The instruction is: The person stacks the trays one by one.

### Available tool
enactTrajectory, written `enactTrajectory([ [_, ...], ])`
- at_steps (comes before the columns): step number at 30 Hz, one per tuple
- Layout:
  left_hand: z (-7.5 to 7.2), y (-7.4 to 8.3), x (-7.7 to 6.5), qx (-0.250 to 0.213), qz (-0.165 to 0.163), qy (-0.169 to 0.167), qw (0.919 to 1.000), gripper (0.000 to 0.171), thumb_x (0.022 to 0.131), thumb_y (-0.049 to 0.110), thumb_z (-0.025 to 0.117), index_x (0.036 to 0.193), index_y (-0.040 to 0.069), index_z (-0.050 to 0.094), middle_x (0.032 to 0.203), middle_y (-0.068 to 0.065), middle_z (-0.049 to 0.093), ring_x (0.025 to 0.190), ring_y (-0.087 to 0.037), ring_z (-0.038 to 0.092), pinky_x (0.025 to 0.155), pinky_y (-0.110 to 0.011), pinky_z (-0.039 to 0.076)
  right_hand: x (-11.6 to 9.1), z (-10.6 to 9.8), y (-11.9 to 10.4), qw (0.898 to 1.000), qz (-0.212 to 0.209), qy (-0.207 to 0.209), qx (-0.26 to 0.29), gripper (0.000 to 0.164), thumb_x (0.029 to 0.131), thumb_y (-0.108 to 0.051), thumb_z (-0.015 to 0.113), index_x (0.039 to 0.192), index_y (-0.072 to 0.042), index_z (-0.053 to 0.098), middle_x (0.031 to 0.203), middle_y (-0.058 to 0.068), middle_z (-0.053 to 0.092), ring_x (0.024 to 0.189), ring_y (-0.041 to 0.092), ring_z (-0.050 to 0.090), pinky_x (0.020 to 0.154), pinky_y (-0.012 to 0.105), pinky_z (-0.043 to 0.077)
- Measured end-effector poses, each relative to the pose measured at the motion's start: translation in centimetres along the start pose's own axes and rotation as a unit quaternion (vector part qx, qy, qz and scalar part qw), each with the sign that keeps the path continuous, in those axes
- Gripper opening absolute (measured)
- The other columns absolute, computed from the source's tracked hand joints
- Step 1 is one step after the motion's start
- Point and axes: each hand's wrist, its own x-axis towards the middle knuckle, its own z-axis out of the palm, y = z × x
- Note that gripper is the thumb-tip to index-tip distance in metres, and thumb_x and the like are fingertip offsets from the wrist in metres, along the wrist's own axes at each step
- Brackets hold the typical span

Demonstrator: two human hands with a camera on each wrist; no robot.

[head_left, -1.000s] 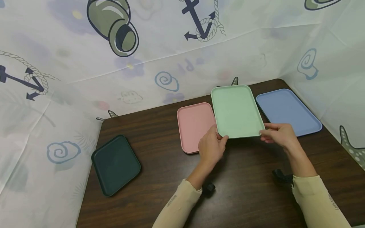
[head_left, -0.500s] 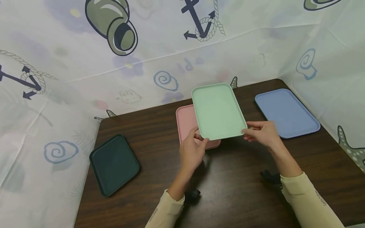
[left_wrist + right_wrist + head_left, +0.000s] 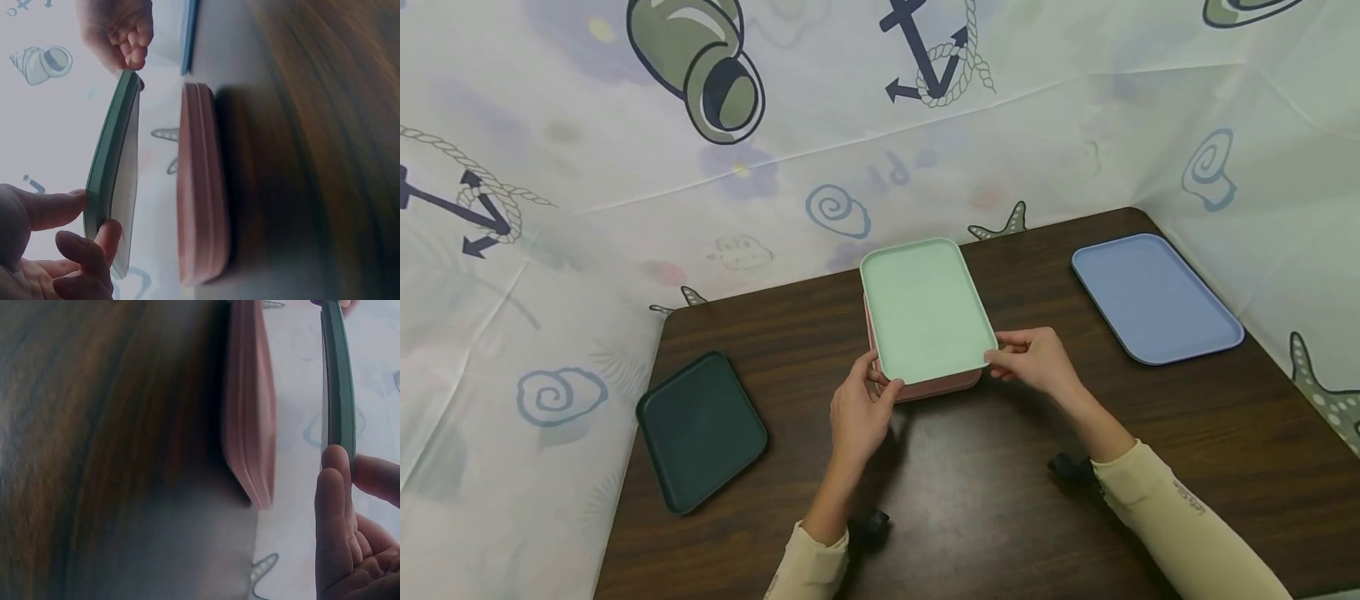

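Both hands hold a light green tray (image 3: 928,310) by its near corners, above a pink tray (image 3: 943,386). My left hand (image 3: 859,410) pinches the near left corner, thumb on top and fingers beneath. At the near right corner my right hand (image 3: 1034,363) pinches the rim the same way. In the left wrist view a gap shows between the green tray (image 3: 112,150) and the pink tray (image 3: 203,187) on the table. From the right wrist, the green tray (image 3: 339,381) also stands apart from the pink tray (image 3: 250,406), which looks like two stacked rims.
A dark green tray (image 3: 703,433) lies at the table's left edge. On the right lies a blue tray (image 3: 1157,298). The brown wooden table (image 3: 970,508) meets a printed white cloth (image 3: 820,100) at the back and sides.
Both hands have carried the light green tray leftward, from between the pink and blue trays to over the pink one, and it now sits lower in view. The other trays have stayed put.
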Motion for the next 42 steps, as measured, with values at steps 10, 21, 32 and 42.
enactTrajectory([
  [10,0.0,-2.0,0.2,-0.019,-0.044,-0.024,0.9986,0.048,0.087,0.019,0.075,0.131,0.010,0.059,0.086,0.003,0.067,0.049,-0.008,0.051,0.051,-0.030,0.040,0.9,1.5,0.7,1.000,0.013,0.001,-0.028,0.043,0.088,-0.010,0.072,0.124,0.011,0.061,0.080,0.015,0.072,0.070,0.030,0.072,0.063,0.039,0.057],
  [21,0.2,-3.1,0.5,0.007,-0.060,-0.036,0.9975,0.048,0.086,0.018,0.076,0.131,0.009,0.060,0.083,0.003,0.068,0.053,-0.008,0.054,0.062,-0.036,0.044,0.6,2.6,1.8,0.998,0.023,0.000,-0.051,0.045,0.088,-0.013,0.073,0.126,0.009,0.061,0.081,0.013,0.073,0.069,0.027,0.072,0.062,0.034,0.057],
  [32,0.3,-3.8,1.0,0.028,-0.062,-0.046,0.9966,0.047,0.085,0.019,0.077,0.128,0.009,0.062,0.079,0.004,0.066,0.058,-0.009,0.055,0.068,-0.039,0.045,0.8,3.0,2.0,0.997,0.018,0.004,-0.069,0.044,0.089,-0.014,0.073,0.125,0.010,0.062,0.080,0.012,0.073,0.069,0.028,0.072,0.061,0.034,0.057],
  [42,0.0,-3.7,1.1,0.048,-0.059,-0.061,0.9952,0.047,0.085,0.019,0.076,0.128,0.009,0.062,0.080,0.003,0.066,0.061,-0.014,0.051,0.069,-0.040,0.044,0.5,3.1,2.2,0.996,0.010,0.004,-0.088,0.045,0.088,-0.018,0.074,0.124,0.007,0.064,0.076,0.009,0.073,0.068,0.027,0.071,0.060,0.033,0.056],
])
